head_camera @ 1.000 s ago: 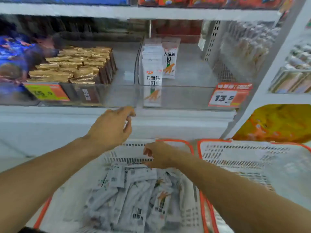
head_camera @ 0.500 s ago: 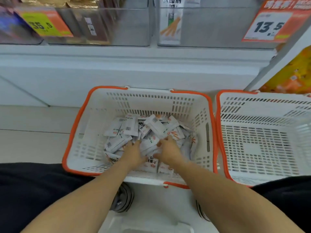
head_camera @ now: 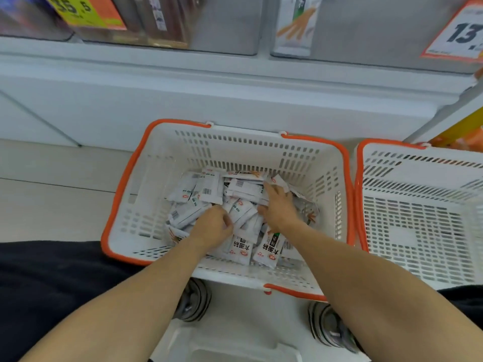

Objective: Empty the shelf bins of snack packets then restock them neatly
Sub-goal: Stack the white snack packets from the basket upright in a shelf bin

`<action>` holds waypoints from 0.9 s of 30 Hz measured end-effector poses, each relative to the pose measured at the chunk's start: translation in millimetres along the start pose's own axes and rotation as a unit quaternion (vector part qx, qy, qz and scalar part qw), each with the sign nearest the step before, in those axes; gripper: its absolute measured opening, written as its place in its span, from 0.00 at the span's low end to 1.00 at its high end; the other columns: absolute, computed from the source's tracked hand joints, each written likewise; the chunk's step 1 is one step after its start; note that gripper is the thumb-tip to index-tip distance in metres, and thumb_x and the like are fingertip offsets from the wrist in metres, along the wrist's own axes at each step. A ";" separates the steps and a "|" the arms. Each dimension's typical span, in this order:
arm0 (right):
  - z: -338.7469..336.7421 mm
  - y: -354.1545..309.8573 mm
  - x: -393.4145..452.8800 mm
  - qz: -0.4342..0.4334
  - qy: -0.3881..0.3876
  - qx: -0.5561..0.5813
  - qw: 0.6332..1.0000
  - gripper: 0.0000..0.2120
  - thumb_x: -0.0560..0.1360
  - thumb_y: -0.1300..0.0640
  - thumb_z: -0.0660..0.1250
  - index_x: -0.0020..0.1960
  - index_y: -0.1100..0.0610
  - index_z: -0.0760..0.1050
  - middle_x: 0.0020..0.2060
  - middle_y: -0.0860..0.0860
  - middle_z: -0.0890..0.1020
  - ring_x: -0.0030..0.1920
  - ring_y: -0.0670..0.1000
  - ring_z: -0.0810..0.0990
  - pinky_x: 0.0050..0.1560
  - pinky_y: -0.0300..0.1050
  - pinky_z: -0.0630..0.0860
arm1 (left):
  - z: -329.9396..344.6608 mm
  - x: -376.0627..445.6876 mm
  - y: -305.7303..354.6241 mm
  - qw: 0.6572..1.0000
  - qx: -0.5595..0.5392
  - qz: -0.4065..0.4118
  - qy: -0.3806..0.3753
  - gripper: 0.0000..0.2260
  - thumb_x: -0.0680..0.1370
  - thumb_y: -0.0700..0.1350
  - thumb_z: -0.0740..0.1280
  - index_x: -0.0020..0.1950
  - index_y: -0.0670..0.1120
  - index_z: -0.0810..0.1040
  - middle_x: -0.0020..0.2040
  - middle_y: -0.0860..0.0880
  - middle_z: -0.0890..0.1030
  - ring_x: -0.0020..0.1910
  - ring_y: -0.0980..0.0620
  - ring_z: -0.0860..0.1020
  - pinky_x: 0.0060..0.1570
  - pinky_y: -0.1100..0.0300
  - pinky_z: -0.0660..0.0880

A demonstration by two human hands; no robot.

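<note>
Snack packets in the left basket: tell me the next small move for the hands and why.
Probably gather a few snack packets into one aligned stack. They lie jumbled in the left basket. The left hand curls on some and the right hand lies spread flat over others, so both are placed to square up a handful. The shelf bin above shows room behind its one visible packet.

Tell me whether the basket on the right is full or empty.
Empty: the right basket shows only its bare slotted floor, while the packets lie in the left basket.
</note>
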State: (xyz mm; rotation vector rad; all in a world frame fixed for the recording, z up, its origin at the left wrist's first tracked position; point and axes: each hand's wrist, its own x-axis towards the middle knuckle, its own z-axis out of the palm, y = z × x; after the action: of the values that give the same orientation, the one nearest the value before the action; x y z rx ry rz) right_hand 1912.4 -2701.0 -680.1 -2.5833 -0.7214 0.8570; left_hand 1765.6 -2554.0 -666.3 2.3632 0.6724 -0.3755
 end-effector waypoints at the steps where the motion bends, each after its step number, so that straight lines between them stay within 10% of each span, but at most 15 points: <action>1: 0.6 -1.3 3.6 0.001 0.000 -0.017 1.000 0.32 0.82 0.49 0.64 0.81 0.51 0.54 0.78 0.55 0.60 0.75 0.63 0.58 0.73 0.57 0.61 | -1.9 -3.0 2.6 1.000 -0.003 0.004 -0.012 0.12 0.77 0.47 0.71 0.58 0.44 0.78 0.56 0.46 0.77 0.57 0.46 0.77 0.55 0.56 0.73; 6: -7.3 -8.6 0.5 0.069 0.026 0.045 0.996 0.34 0.69 0.51 0.80 0.68 0.58 0.70 0.64 0.57 0.73 0.65 0.59 0.72 0.62 0.54 0.76 | 13.6 2.1 4.8 0.995 0.088 -0.001 -0.039 0.39 0.69 0.61 0.76 0.72 0.43 0.67 0.66 0.46 0.71 0.65 0.46 0.71 0.63 0.54 0.69; 9: -18.3 -12.4 -12.0 0.114 -0.018 0.188 0.975 0.23 0.65 0.55 0.83 0.53 0.56 0.75 0.48 0.52 0.80 0.48 0.55 0.83 0.37 0.47 0.82 | 18.4 14.3 14.4 0.985 0.170 -0.012 -0.018 0.32 0.73 0.56 0.75 0.70 0.44 0.69 0.66 0.44 0.71 0.64 0.44 0.71 0.61 0.53 0.71; 12: -21.1 -5.6 -20.2 0.152 0.010 0.352 0.924 0.11 0.70 0.56 0.80 0.45 0.56 0.78 0.43 0.56 0.85 0.44 0.58 0.85 0.43 0.57 0.84 | 18.4 18.0 25.5 0.982 0.184 -0.011 -0.025 0.25 0.75 0.50 0.73 0.68 0.45 0.71 0.64 0.42 0.74 0.62 0.43 0.74 0.58 0.52 0.73; 15: -43.6 -6.1 -24.8 0.180 0.039 0.489 0.853 0.11 0.76 0.60 0.74 0.55 0.63 0.77 0.49 0.56 0.79 0.52 0.60 0.83 0.46 0.51 0.85 | 7.8 24.0 33.3 0.996 -0.039 -0.075 -0.031 0.09 0.76 0.48 0.70 0.51 0.43 0.79 0.48 0.43 0.81 0.47 0.45 0.80 0.49 0.53 0.78; 18: -63.7 -17.7 -28.7 0.126 0.071 0.535 0.832 0.08 0.76 0.61 0.73 0.53 0.62 0.76 0.48 0.55 0.79 0.49 0.57 0.82 0.45 0.43 0.83 | -21.1 26.0 48.6 0.903 -0.385 -0.192 -0.006 0.09 0.79 0.43 0.65 0.39 0.44 0.74 0.34 0.45 0.78 0.34 0.49 0.79 0.42 0.50 0.81; 22: -68.9 -37.3 -35.3 0.028 0.113 0.507 0.854 0.07 0.73 0.63 0.76 0.49 0.60 0.81 0.45 0.54 0.84 0.46 0.50 0.82 0.48 0.42 0.82 | -52.5 12.9 55.8 0.753 -0.622 -0.210 -0.051 0.13 0.85 0.42 0.57 0.61 0.37 0.78 0.45 0.42 0.86 0.41 0.45 0.83 0.45 0.50 0.79; 27: -59.1 -64.3 -49.1 -0.102 0.000 0.359 0.928 0.12 0.68 0.61 0.81 0.50 0.54 0.86 0.62 0.46 0.79 0.62 0.44 0.77 0.64 0.46 0.76 | -66.4 -6.8 44.3 0.714 -0.679 -0.157 -0.066 0.19 0.85 0.54 0.57 0.67 0.44 0.78 0.62 0.40 0.82 0.56 0.43 0.82 0.51 0.49 0.81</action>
State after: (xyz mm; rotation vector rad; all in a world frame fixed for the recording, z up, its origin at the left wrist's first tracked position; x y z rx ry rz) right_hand 1892.3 -2683.9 -583.4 -1.8233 -0.5292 0.8519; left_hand 1790.6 -2542.4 -591.0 0.7915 0.8476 -0.0805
